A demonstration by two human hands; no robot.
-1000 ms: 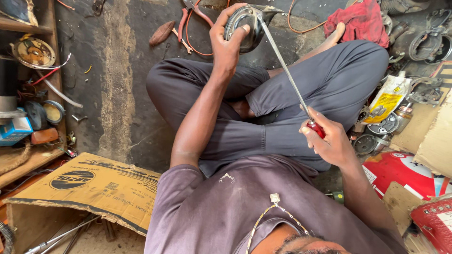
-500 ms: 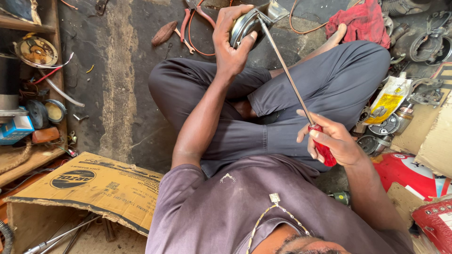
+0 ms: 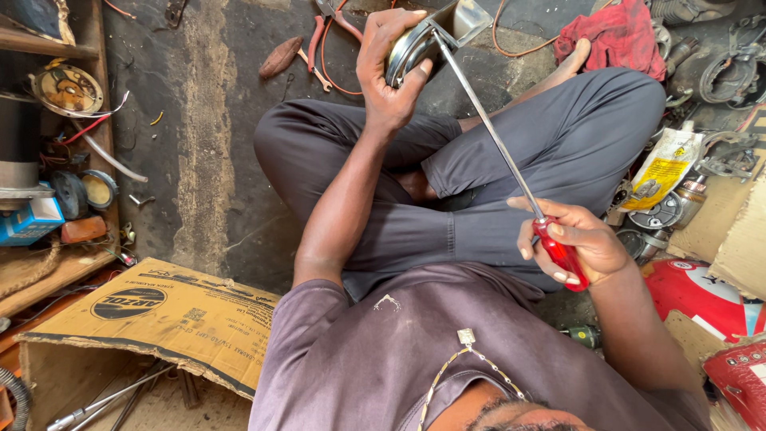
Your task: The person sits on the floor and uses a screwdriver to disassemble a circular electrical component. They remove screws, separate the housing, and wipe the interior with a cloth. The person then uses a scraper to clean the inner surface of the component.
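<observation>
My left hand is raised over my crossed legs and grips a round, shiny metal part. My right hand is closed on the red handle of a long screwdriver. The thin steel shaft runs diagonally up and to the left. Its tip rests against the rim of the round part, by my left thumb. I sit on a dark, stained floor.
Red-handled pliers and an orange wire lie on the floor beyond my left hand. A red cloth is at the top right. A yellow packet, metal parts and a red casing crowd the right. A cardboard box and a wooden shelf are on the left.
My right hand has slid a little right and down with the screwdriver handle. My left hand has kept the round part raised, with only a slight shift.
</observation>
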